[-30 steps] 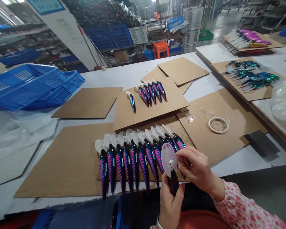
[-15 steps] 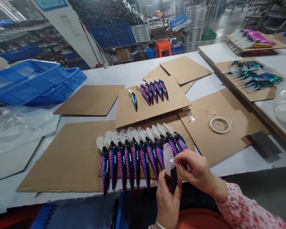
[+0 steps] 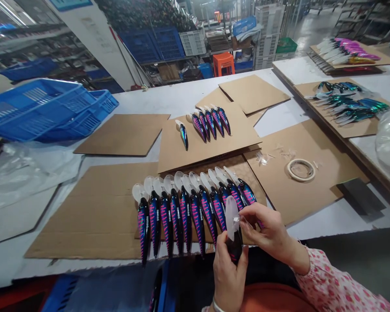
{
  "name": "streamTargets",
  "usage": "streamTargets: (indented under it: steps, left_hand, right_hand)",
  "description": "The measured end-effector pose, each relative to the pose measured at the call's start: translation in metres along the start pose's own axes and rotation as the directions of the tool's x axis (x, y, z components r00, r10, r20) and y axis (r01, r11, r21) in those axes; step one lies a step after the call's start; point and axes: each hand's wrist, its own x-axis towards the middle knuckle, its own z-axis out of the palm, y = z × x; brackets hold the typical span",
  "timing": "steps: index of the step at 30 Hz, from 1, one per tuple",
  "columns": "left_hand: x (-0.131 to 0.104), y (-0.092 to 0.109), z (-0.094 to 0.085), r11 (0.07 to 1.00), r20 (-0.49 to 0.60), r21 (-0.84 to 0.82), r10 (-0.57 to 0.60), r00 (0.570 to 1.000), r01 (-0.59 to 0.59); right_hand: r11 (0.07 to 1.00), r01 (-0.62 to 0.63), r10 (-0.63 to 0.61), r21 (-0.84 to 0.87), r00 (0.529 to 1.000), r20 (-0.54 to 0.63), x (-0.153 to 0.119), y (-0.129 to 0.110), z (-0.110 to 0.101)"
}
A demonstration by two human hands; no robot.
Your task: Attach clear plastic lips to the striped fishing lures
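My left hand (image 3: 228, 273) is closed round the dark body of a fishing lure (image 3: 232, 216), whose clear oval lip points up. The thumb and forefinger of my right hand (image 3: 268, 229) pinch a small translucent piece (image 3: 236, 220) at the base of that lip. Behind and to the left, several dark lures with pink stripes and clear lips (image 3: 184, 214) lie side by side on cardboard (image 3: 94, 216) at the table's front edge. Farther back, a smaller group of lures (image 3: 211, 123) rests on another cardboard sheet (image 3: 240, 138).
A tape roll (image 3: 300, 169) and clear scraps (image 3: 264, 159) lie on cardboard to the right, near a dark grey block (image 3: 360, 197). Blue baskets (image 3: 45, 108) and plastic film stand at the left. Green lures (image 3: 357, 106) and pink ones (image 3: 351, 52) are at the far right.
The view has shifted very slightly. Both hands keep nearly the same pose on the lure, with no clear change in grip.
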Motion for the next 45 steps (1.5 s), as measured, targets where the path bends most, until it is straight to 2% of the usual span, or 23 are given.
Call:
streamTargets:
  steps: [6, 11, 20, 26, 30, 36, 40, 43, 44, 45]
  left_hand:
    - [-0.001, -0.002, 0.001, 0.996, 0.018, -0.065, -0.061, 0.998, 0.062]
    - [0.001, 0.001, -0.006, 0.973, 0.13, -0.181, -0.119, 0.984, 0.141]
    - [-0.002, -0.001, -0.006, 0.944, 0.228, -0.237, -0.176, 0.958, 0.23]
    - [0.001, -0.001, -0.014, 0.884, 0.312, -0.35, -0.202, 0.929, 0.31]
    - [0.001, -0.005, -0.016, 0.842, 0.371, -0.409, -0.199, 0.907, 0.352]
    - [-0.003, -0.014, -0.015, 0.819, 0.379, -0.448, -0.189, 0.906, 0.358]
    - [-0.002, -0.018, -0.016, 0.758, 0.392, -0.5, -0.231, 0.89, 0.418]
    - [0.0, -0.019, -0.019, 0.634, 0.485, -0.59, -0.216, 0.847, 0.5]
    - [0.001, -0.019, -0.02, 0.57, 0.532, -0.627, -0.186, 0.826, 0.532]
    - [0.001, -0.02, -0.021, 0.503, 0.577, -0.655, -0.15, 0.803, 0.564]
  right_hand:
    - [0.999, 0.039, -0.038, -0.029, 0.998, 0.043, 0.0, 0.002, 0.005]
    - [0.999, 0.04, -0.045, 0.036, 0.985, 0.164, -0.002, 0.008, 0.001]
    - [0.99, 0.141, -0.137, -0.029, 0.985, 0.107, -0.005, 0.017, 0.008]
    - [0.991, 0.119, -0.126, 0.056, 0.984, 0.127, -0.009, 0.021, 0.011]
    - [0.996, 0.059, -0.063, 0.061, 0.995, 0.077, -0.013, 0.023, 0.01]
    - [0.99, 0.14, -0.137, -0.027, 0.986, 0.091, -0.008, 0.021, 0.008]
    - [0.988, 0.152, -0.149, -0.02, 0.985, 0.087, -0.01, 0.024, 0.011]
    - [0.991, 0.004, 0.005, 0.136, 0.998, -0.069, -0.016, 0.026, 0.013]
    - [0.978, -0.053, 0.067, 0.204, 0.996, -0.059, -0.018, 0.025, 0.013]
    - [0.959, -0.103, 0.102, 0.265, 0.995, 0.019, -0.019, 0.024, 0.013]
